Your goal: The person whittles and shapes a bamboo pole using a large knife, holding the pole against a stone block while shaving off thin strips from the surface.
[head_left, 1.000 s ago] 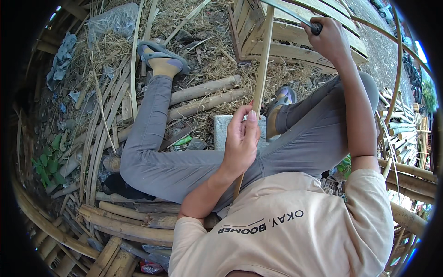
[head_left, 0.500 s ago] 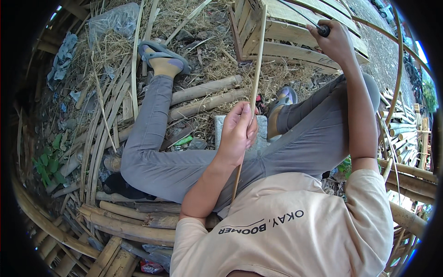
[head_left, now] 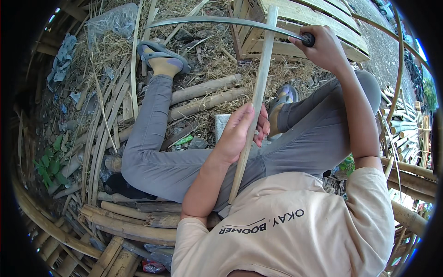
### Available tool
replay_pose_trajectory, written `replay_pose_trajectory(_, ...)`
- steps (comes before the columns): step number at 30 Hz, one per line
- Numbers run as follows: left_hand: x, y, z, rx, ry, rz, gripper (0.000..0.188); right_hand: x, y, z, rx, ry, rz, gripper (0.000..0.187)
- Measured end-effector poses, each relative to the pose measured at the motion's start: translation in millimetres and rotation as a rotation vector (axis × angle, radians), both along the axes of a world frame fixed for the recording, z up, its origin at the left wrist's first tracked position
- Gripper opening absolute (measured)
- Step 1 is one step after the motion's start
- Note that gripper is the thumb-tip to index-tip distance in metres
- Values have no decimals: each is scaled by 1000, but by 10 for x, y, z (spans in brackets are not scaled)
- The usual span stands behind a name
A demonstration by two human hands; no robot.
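A flat bamboo strip (head_left: 261,76) stands slanted in front of me, its lower end near my shirt. My left hand (head_left: 236,135) holds it loosely about halfway up, thumb on one side and fingers curled on the other. In my right hand (head_left: 324,50), at the upper right, is the dark round-ended handle of a machete. The long, slightly curved blade of the machete (head_left: 207,20) reaches leftward and crosses the strip close to its top end. I cannot tell whether blade and strip touch.
A slatted wooden crate (head_left: 295,27) stands ahead. Bamboo poles (head_left: 207,99) and a pale block (head_left: 222,127) lie between my legs. Long split strips (head_left: 102,117) run along the left, by a clear plastic bag (head_left: 113,21). Stacked bamboo (head_left: 404,127) is at the right.
The machete has swung into full view, its blade now pointing left across the strip. My right hand has moved slightly left and down. The strip has turned, showing a broader face; my left fingers have loosened.
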State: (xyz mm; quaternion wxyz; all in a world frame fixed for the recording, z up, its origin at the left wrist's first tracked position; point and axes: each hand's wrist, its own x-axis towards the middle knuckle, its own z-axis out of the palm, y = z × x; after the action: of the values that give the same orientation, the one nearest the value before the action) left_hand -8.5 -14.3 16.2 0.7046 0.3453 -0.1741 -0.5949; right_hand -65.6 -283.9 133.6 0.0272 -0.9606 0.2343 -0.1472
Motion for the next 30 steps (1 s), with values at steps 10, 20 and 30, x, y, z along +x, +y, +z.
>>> replay_pose_trajectory(10,34,2,-37,-27,38,-34,34,18,30,-84,-40,112,65,36)
replay_pose_trajectory(20,54,-20,-118,-89,263,-26,35,93,312,-156,47,166,119,24)
replay_pose_trajectory(30,-11,-23,-174,-325,598,-167,31,88,364,-192,-63,25,105,21)
